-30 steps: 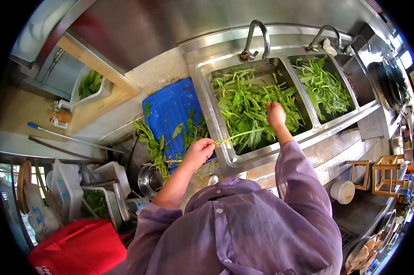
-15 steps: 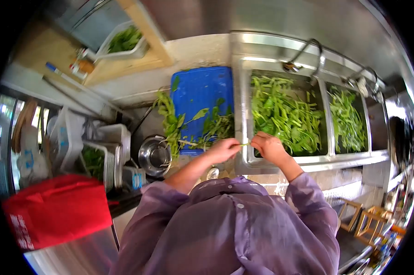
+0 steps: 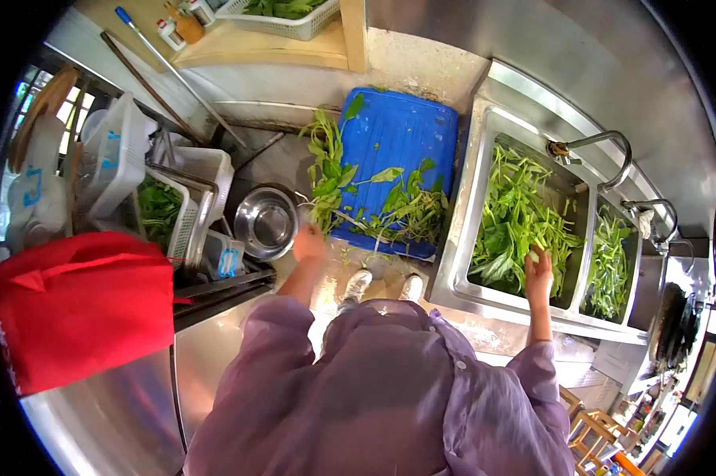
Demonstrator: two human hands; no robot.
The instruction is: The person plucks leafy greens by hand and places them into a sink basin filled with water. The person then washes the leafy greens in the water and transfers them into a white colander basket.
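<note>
My right hand is over the near side of the large sink basin, its fingers closed around what looks like a short pale-green stem piece. Beneath it, leafy green vegetables fill much of that basin. My left hand is smeared by motion, between the steel bowl and the heap of leafy stems; whether it holds anything is unclear. That heap lies along the left edge of a blue plastic lid or tub. More trimmed greens are scattered over its lower part.
A second basin holds more greens, with two faucets behind. White baskets and a red bag stand at left. A wooden shelf carries another basket of greens. My shoes are on the floor below.
My hands, which met at a green stem before my body, have parted: the left moved left toward the heap and bowl, the right moved right over the sink. The view has shifted.
</note>
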